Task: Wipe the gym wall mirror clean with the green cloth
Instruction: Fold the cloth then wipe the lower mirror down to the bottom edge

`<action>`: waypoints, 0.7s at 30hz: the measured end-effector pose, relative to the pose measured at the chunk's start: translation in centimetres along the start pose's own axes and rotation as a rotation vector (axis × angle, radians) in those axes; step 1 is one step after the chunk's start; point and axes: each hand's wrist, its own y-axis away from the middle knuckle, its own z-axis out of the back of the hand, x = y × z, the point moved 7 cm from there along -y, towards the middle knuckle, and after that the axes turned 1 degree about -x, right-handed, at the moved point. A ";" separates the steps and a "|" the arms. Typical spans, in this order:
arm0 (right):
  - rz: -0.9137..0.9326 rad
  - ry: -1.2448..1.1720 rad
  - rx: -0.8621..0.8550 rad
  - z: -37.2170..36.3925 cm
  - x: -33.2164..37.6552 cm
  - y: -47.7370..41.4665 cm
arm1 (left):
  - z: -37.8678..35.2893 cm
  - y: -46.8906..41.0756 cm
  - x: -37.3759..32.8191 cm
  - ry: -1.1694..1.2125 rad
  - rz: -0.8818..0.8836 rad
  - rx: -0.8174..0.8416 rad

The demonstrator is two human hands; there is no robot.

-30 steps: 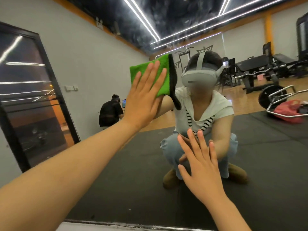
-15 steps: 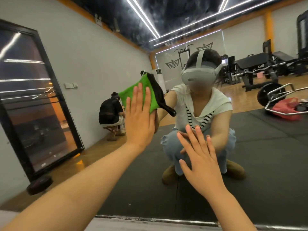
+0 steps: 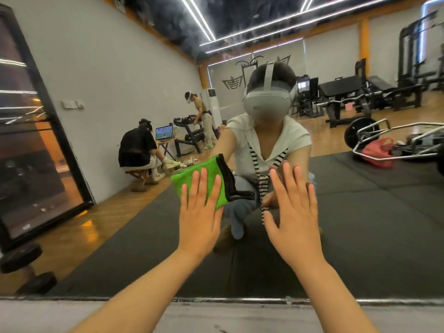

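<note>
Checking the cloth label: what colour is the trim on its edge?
Black trim along the green cloth's right edge; head view.

The green cloth (image 3: 189, 175) is bright green and fluffy, with a black strip along its right edge. It lies flat against the wall mirror (image 3: 360, 236), a little tilted, in the lower middle of the glass. The mirror is large, and its upper part looks hazy with smears.
</note>
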 end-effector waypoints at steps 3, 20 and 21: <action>0.010 0.036 0.000 0.4 -1.0 0.3 | -2.5 4.2 -1.7 -0.091 -0.255 0.105; 0.124 0.050 0.115 -0.4 -1.7 2.0 | -5.4 14.8 -0.6 -0.154 -0.444 0.234; 0.127 0.060 0.115 -0.4 -1.8 2.1 | -5.2 15.0 -0.1 -0.127 -0.356 0.233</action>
